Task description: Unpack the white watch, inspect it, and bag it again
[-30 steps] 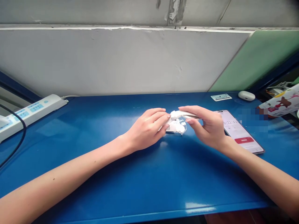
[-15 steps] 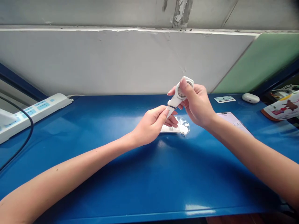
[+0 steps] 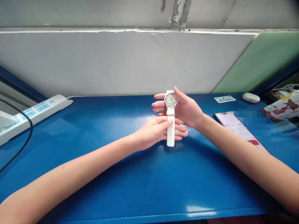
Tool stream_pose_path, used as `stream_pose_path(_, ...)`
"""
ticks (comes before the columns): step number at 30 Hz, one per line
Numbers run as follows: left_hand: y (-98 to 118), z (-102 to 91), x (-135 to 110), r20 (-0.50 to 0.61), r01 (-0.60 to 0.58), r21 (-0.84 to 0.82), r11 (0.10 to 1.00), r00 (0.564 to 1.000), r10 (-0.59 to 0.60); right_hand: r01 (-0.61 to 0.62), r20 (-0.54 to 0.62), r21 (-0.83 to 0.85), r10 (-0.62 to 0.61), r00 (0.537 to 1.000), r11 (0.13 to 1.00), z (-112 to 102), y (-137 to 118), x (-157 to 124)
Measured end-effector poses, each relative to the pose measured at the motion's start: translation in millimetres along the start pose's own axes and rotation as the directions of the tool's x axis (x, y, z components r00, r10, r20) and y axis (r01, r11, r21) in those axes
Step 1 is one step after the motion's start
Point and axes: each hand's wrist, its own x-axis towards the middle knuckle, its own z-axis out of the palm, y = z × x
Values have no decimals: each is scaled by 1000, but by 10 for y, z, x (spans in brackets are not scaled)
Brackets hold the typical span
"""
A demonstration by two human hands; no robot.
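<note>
A white wristwatch [image 3: 171,99] with a round pale dial is held up over the blue table, its strap hanging straight down. My left hand [image 3: 154,129] pinches the lower strap, thumb on the front and fingers stretched behind it. Around the watch head is my right hand [image 3: 188,110], its fingers passing behind the case and its thumb at the dial's right edge. Clear plastic packaging [image 3: 187,128] lies on the table beneath, mostly hidden by my hands.
At the left is a white power strip [image 3: 42,107] with a black cable [image 3: 29,133]. To the right lie a phone [image 3: 238,127], partly behind my right forearm, a small card [image 3: 224,99], a white earbud case [image 3: 250,97] and a printed package [image 3: 282,105]. A wall [image 3: 116,62] rises behind the table [image 3: 149,180].
The watch has turned from slanted to upright and come lower and slightly left. My right thumb has slid off the dial to its edge, and my right fingers have straightened. More strap shows now.
</note>
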Motion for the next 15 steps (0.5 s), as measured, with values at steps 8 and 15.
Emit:
stream_pose_path(8, -23, 34, 0, -79, 22, -27, 999, 997, -24, -62, 0, 106, 62, 998, 992, -15, 6, 13)
stream_pose_path(15, -22, 35, -42, 13, 97, -27, 995, 995, -97, -44, 2, 110, 44, 999, 993, -29, -3, 36)
